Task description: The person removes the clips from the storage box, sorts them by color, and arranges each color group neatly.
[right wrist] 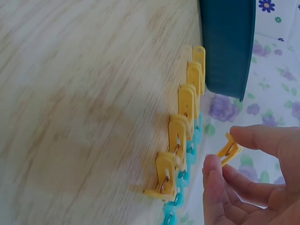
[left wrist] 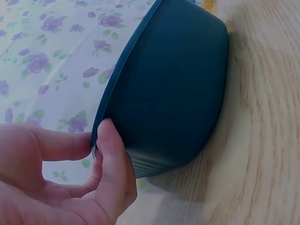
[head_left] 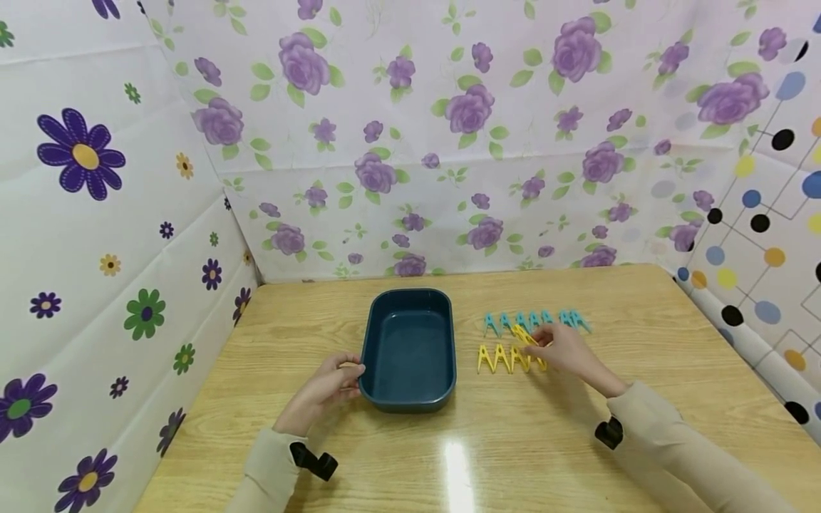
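My left hand (head_left: 321,392) pinches the left rim of a dark teal plastic basin (head_left: 413,356), thumb against fingers, as the left wrist view also shows. The basin stands on the table, and no object shows inside it. Between thumb and fingertips, my right hand (head_left: 567,350) holds a yellow clothespin (right wrist: 230,150) raised over the table. Below it several yellow clothespins (head_left: 499,358) stand in a row, partly covered by that hand in the head view. Behind them runs a row of light blue clothespins (head_left: 490,324), with a gap toward its right part.
The wooden table (head_left: 513,442) carries the basin and both rows. A floral cloth (head_left: 436,178) hangs along its back edge. More patterned cloth stands at the left (head_left: 128,249) and right sides.
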{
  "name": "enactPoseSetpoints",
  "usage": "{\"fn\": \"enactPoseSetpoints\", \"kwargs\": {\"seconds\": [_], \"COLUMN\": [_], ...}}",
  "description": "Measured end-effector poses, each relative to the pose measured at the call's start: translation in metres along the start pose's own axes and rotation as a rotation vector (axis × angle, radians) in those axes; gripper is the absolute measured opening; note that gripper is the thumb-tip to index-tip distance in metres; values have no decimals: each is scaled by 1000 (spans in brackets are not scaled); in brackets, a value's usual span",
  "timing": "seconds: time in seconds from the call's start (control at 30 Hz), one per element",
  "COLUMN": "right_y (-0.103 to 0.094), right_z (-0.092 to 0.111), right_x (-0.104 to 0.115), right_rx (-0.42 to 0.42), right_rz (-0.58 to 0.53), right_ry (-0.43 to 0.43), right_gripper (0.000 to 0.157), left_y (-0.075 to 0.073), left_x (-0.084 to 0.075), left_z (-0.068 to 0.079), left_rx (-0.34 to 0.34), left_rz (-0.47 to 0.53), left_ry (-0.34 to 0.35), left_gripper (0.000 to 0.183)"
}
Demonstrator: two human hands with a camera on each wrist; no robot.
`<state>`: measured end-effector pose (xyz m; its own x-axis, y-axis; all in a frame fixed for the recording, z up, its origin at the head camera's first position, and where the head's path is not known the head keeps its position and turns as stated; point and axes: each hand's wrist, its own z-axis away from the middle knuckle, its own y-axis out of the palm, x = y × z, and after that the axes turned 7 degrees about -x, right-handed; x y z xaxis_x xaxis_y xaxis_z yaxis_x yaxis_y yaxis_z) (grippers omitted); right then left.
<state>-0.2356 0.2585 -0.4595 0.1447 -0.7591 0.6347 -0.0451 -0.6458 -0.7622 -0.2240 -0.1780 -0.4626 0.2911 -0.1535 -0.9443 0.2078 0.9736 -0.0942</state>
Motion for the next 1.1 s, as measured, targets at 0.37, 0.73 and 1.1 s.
{"fn": "enactPoseSetpoints", "kwargs": {"seconds": [0.37, 0.73, 1.1], "right_y": [-4, -7, -16], "right_z": [5, 12, 15], "right_x": [-13, -30, -39], "right_rx": [-13, -20, -45], "right_rz": [32, 99, 126], "right_ry": [-7, 44, 53], "right_gripper": [28, 33, 31], "left_y": [1, 0, -1], "left_x": [0, 3, 4], "left_z": [0, 0, -3], "left_rx": [30, 57, 43], "left_rz": [18, 57, 69], "left_ry": [0, -9, -23], "left_gripper": [31, 21, 13]}}
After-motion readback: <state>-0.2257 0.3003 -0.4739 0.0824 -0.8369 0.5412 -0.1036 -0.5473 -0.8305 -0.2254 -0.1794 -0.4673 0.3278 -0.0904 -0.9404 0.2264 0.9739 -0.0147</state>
